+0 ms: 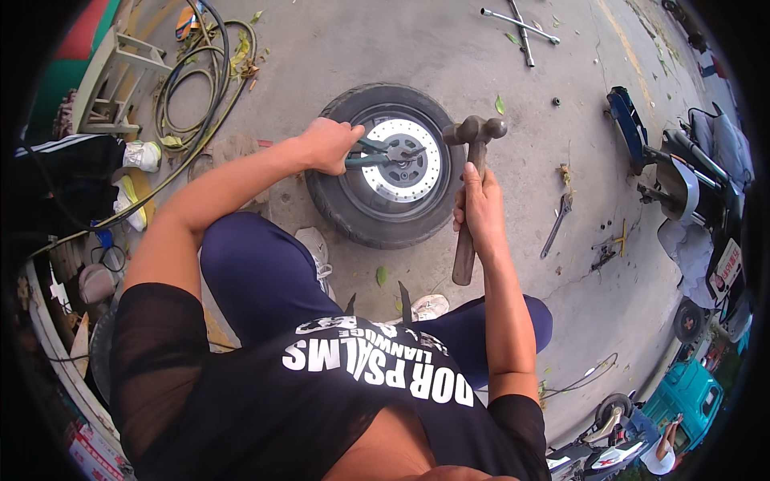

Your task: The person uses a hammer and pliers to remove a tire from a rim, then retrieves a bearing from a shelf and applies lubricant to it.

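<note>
cracked grey concrete point(361, 44) bears wheel point(411, 185) and hose point(224, 72).

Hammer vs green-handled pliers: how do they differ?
Handles: the hammer has one brown handle; the green-handled pliers have two.
Hand: the hammer is in the right hand, the pliers in the left hand.
Pose: the hammer's head points away from the person; the pliers point rightward over the wheel.
Shared: both are held by their handles.
</note>
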Available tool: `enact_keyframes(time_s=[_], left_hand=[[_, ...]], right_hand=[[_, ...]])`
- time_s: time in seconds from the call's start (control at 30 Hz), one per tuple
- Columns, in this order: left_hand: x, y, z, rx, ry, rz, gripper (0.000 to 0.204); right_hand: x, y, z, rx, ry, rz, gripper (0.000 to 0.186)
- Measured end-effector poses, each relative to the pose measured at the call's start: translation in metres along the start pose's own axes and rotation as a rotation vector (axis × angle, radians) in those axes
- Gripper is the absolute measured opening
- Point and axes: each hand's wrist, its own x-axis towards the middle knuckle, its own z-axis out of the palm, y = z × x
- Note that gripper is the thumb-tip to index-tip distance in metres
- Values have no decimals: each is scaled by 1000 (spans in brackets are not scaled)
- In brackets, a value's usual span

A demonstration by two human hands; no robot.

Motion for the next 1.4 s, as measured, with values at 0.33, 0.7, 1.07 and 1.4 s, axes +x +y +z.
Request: enact_keyframes(time_s=[0.33, 0.7, 1.07, 1.4], left_hand=[[3, 2, 7, 26, -18, 12, 43], [-12, 1, -5, -2, 46, 34, 40], [-63, -32, -40, -557, 85, -251, 53], [-146, -88, 97, -2000, 510, -572, 41]], right_hand=[[0, 25, 13, -264, -60, 94, 37], [25, 8, -34, 171, 165, -103, 37], [89, 235, -87, -916, 401, 125, 39], [82, 252, -61, -1038, 427, -51, 44]])
